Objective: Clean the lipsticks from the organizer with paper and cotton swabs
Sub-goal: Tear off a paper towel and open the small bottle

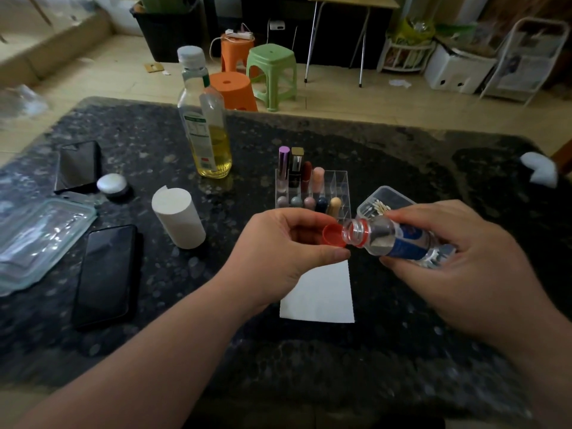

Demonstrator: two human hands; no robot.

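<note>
1. Left hand (288,243): thumb and fingertips pinch a red cap (332,236). The cap's open side faces right, toward the bottle mouth.
2. Right hand (464,258): fingers and thumb are wrapped round a small plastic bottle (399,243). It has a blue label and clear liquid inside, and it is uncapped.
3. The bottle's long axis is near horizontal, running left-right. The mouth points left at the cap's rim, and I can't tell if they touch. The base end sits in the right palm.
4. Both hands are held above the table (309,382), which is dark speckled stone. They are over the far edge of a white paper sheet (322,295) lying flat.
5. Organizer (339,184): a clear acrylic grid on the table, just beyond the hands.
6. Lipsticks (307,174) stand upright in the organizer's left cells, long axes vertical, caps up. There are four taller ones in the back row and five shorter ones in the front row.
7. Cotton swabs (376,209) are in a clear box (393,195) just right of the organizer. The box is partly hidden by the right hand's fingers, and the swab tips face the camera.
8. Left of the organizer, a white tissue roll (178,216) stands on end. Behind it is an oil bottle (207,125) with yellow liquid at the bottom.
9. Far left: two dark phones (105,274), a clear container lid (40,239) and a small round white case (112,183).
10. Far right edge of the table: a crumpled white tissue (538,170).
</note>
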